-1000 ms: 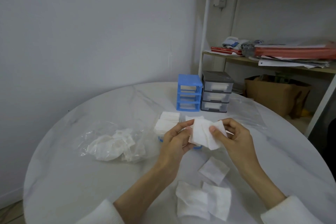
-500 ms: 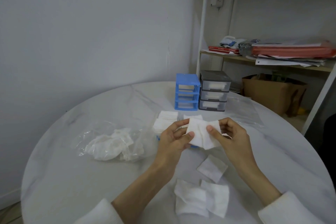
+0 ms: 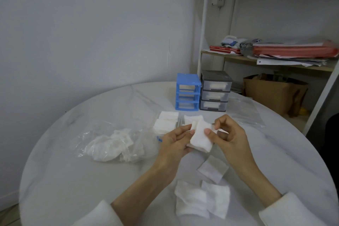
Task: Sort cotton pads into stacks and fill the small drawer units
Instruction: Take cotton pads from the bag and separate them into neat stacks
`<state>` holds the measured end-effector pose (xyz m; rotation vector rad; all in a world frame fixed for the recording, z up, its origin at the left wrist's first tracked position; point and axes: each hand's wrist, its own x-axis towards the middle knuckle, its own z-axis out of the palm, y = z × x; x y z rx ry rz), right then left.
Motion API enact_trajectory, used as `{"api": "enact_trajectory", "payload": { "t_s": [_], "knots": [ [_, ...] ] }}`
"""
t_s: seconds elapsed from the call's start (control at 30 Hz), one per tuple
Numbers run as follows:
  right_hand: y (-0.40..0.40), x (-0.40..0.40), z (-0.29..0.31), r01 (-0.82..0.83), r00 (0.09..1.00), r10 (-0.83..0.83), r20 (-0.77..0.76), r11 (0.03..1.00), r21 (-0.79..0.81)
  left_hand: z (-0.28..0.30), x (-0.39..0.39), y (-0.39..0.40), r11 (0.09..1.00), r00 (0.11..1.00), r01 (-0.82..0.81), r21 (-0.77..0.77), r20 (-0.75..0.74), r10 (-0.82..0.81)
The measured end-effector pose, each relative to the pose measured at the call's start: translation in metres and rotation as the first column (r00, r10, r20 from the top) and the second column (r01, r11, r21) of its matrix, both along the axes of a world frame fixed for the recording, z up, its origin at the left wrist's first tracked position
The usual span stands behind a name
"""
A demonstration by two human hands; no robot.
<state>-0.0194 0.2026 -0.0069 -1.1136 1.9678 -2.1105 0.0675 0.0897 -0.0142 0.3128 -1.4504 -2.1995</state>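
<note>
White pads (image 3: 200,138) pinched between my left hand (image 3: 176,145) and right hand (image 3: 227,134) above the counter (image 3: 73,180), both grips curled round the stack, loose pads (image 3: 201,202) below, blue drawers (image 3: 187,94) and grey drawers (image 3: 215,91) behind.

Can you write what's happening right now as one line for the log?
left hand: holds cotton pads | right hand: pinches same pads | loose pads: on table | blue drawer unit, grey drawer unit: behind

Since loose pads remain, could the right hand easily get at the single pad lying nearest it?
Probably not yet: nothing lies over that pad, but the right hand and left hand both grip the held pads.
</note>
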Motion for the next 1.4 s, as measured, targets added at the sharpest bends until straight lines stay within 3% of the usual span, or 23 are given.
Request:
{"api": "enact_trajectory", "payload": {
  "t_s": [0.87, 1.4],
  "knots": [
    [0.0042, 0.0030, -0.0022, 0.127, 0.936, -0.075, -0.344, 0.983, 0.130, 0.0063, 0.0028, 0.0027, 0.999, 0.999, 0.022, 0.036, 0.028, -0.023],
    [0.0030, 0.0019, -0.0040, 0.098, 0.916, -0.019, -0.401, 0.979, 0.178, 0.0057, 0.0060, 0.0036, 1.000, 1.000, 0.023, 0.005, -0.015, -0.023]
  ]
}}
